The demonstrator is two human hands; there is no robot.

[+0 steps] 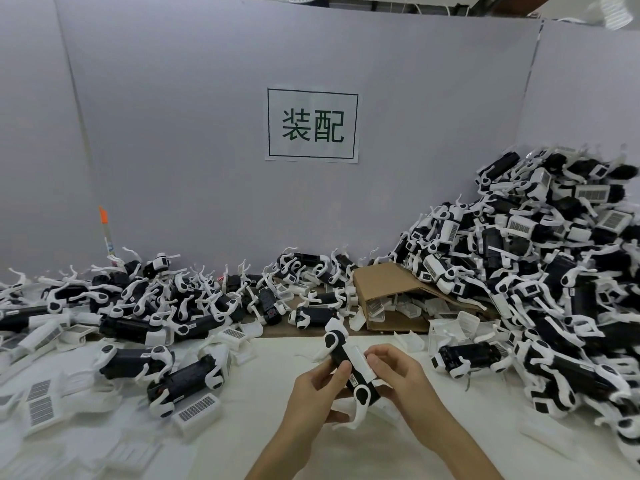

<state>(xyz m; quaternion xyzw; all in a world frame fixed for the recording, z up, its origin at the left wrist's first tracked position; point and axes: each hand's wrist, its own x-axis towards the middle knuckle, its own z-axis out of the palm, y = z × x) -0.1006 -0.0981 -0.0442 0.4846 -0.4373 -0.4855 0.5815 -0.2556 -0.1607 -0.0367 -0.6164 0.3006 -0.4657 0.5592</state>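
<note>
Step in hand: fitting a white cover (361,362) onto the back of one toy dog (338,355), held just above the tabletop (263,382), centre front. Left hand (318,393) grips the black body; right hand (401,379) holds the other side, thumb on the cover.

Next move, by my reading: press until the cover seats flush, keeping the legs clear.

Count: one toy in hand, one cover, one cardboard box (384,282), one sign (312,125). The left heap (156,306) and right pile (554,271) are too dense to count.

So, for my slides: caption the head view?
Left hand and right hand grip a black-and-white plastic robot-dog toy amid piles of others.
</note>
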